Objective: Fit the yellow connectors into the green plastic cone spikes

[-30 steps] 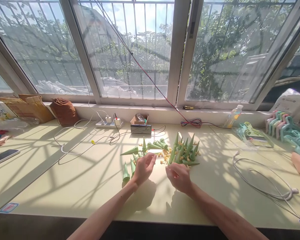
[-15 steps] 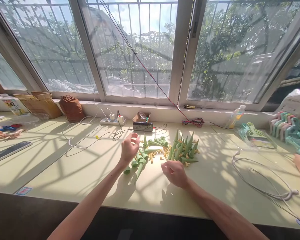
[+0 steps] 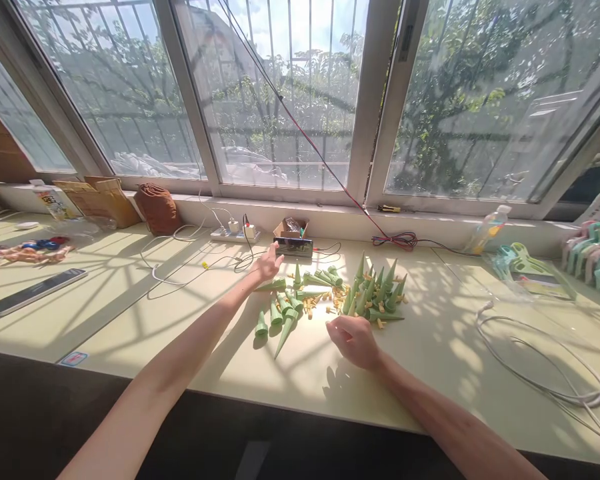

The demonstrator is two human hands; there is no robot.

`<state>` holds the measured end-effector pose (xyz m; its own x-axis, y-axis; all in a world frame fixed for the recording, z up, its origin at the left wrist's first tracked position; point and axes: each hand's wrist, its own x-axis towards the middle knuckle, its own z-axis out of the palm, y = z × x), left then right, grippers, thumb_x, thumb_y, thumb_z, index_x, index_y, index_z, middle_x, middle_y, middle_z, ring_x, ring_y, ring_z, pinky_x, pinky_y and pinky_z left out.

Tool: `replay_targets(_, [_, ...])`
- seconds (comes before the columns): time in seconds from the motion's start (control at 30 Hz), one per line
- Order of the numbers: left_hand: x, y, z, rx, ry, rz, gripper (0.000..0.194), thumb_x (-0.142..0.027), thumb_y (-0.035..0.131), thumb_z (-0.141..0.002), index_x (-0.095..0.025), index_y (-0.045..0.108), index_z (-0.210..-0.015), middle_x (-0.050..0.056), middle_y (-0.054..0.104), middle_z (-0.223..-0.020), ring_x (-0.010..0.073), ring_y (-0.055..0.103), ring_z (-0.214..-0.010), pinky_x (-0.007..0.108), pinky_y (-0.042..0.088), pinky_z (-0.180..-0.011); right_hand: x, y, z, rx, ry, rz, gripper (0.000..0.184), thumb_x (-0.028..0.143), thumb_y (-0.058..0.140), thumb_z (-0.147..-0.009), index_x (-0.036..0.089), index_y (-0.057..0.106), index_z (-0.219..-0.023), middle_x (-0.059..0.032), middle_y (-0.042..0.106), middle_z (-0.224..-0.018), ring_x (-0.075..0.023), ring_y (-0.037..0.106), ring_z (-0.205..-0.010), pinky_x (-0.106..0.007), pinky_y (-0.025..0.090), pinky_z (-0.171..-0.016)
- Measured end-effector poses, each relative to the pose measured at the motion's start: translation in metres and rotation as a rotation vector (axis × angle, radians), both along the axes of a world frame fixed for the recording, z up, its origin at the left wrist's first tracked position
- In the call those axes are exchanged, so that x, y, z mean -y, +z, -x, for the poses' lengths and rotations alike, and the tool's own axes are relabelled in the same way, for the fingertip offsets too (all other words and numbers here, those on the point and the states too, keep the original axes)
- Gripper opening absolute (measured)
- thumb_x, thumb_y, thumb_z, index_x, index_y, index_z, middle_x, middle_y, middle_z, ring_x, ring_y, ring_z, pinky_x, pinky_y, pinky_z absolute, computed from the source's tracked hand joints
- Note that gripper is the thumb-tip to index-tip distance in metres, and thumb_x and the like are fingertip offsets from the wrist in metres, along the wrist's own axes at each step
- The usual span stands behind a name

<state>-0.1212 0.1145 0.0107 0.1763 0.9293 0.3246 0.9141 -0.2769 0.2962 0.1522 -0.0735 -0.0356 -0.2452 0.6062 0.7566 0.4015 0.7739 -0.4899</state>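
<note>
My left hand (image 3: pixel 267 264) reaches toward a dark phone-like device (image 3: pixel 295 247) propped against a small cardboard box. Its fingers are stretched out, with one fingertip at the device's left edge; I cannot tell whether they touch. My right hand (image 3: pixel 354 341) rests low over the table with its fingers curled closed; anything inside them is hidden. Just beyond it stands a cluster of green cone-shaped spikes (image 3: pixel 375 293) with small yellow pieces among them. More green cones (image 3: pixel 286 310) lie or stand to the left, and loose yellow pieces (image 3: pixel 309 307) are scattered between the two groups.
A power strip (image 3: pixel 235 233) with plugs and cables sits along the window ledge, near a brown pouch (image 3: pixel 157 209). At the left lies a phone (image 3: pixel 35 292). To the right are a coiled white cable (image 3: pixel 530 380), a bottle (image 3: pixel 490 229) and pastel hangers (image 3: pixel 587 250).
My left hand has moved forward from above the green cones to the device, its fingers extending. My right hand stays nearly in place. The view has shifted slightly left.
</note>
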Motion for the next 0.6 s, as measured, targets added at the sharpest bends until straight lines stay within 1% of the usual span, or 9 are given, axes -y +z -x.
replay_targets(0.03, [-0.005,-0.001,0.000,-0.026,-0.015,0.016,0.056,-0.036,0.040,-0.098,-0.013,0.030,-0.147,0.020,0.058,-0.136,0.0314,0.065,-0.110,0.040,0.052,-0.089,0.000,0.000,0.000,0.002,0.002,0.005,0.036,0.018,0.052,-0.090,0.019,0.036,-0.057,0.0075,0.025,-0.053,-0.0067,0.023,-0.047,-0.023,0.023,-0.047])
replay_targets(0.1, [-0.014,-0.004,-0.001,-0.085,-0.052,0.045,0.053,-0.035,0.037,-0.099,-0.013,0.033,-0.147,0.018,0.054,-0.140,0.0290,0.063,-0.114,0.036,0.051,-0.090,0.001,-0.001,0.000,0.000,0.005,0.019,0.037,0.019,0.051,-0.090,0.019,0.034,-0.057,0.0074,0.024,-0.053,-0.0069,0.023,-0.047,-0.023,0.023,-0.047])
replay_targets(0.2, [-0.022,-0.008,-0.004,-0.177,-0.110,0.083,0.052,-0.036,0.037,-0.100,-0.014,0.036,-0.148,0.017,0.041,-0.153,0.0276,0.061,-0.117,0.032,0.050,-0.089,0.001,-0.001,0.000,0.000,0.009,0.038,0.038,0.019,0.051,-0.090,0.020,0.032,-0.057,0.0072,0.024,-0.053,-0.0070,0.022,-0.047,-0.023,0.022,-0.047])
replay_targets(0.27, [-0.025,-0.010,-0.005,-0.235,-0.139,0.102,0.055,-0.039,0.038,-0.100,-0.015,0.036,-0.149,0.016,0.032,-0.157,0.0281,0.063,-0.113,0.031,0.050,-0.083,0.001,-0.001,0.001,0.000,0.014,0.047,0.039,0.019,0.050,-0.091,0.020,0.032,-0.057,0.0071,0.024,-0.053,-0.0072,0.022,-0.047,-0.023,0.022,-0.047])
replay_targets(0.4, [-0.027,-0.014,-0.009,-0.320,-0.169,0.113,0.060,-0.044,0.038,-0.098,-0.020,0.032,-0.153,0.013,0.021,-0.162,0.0293,0.067,-0.100,0.034,0.051,-0.074,0.002,-0.001,0.002,0.006,0.025,0.075,0.039,0.021,0.049,-0.092,0.021,0.031,-0.057,0.0066,0.024,-0.053,-0.0082,0.022,-0.047,-0.024,0.022,-0.047])
replay_targets(0.5, [-0.030,-0.018,-0.011,-0.349,-0.192,0.105,0.062,-0.044,0.037,-0.097,-0.022,0.028,-0.155,0.011,0.016,-0.163,0.0311,0.066,-0.101,0.037,0.051,-0.076,0.002,-0.001,0.002,0.010,0.030,0.075,0.040,0.021,0.048,-0.092,0.021,0.030,-0.057,0.0067,0.024,-0.053,-0.0081,0.022,-0.047,-0.024,0.023,-0.046])
replay_targets(0.6, [-0.034,-0.022,-0.013,-0.350,-0.214,0.095,0.063,-0.042,0.039,-0.096,-0.023,0.028,-0.155,0.011,0.015,-0.163,0.0323,0.066,-0.102,0.038,0.050,-0.075,0.002,-0.001,0.002,0.008,0.029,0.066,0.040,0.020,0.049,-0.092,0.020,0.029,-0.057,0.0071,0.024,-0.053,-0.0073,0.023,-0.047,-0.023,0.022,-0.046])
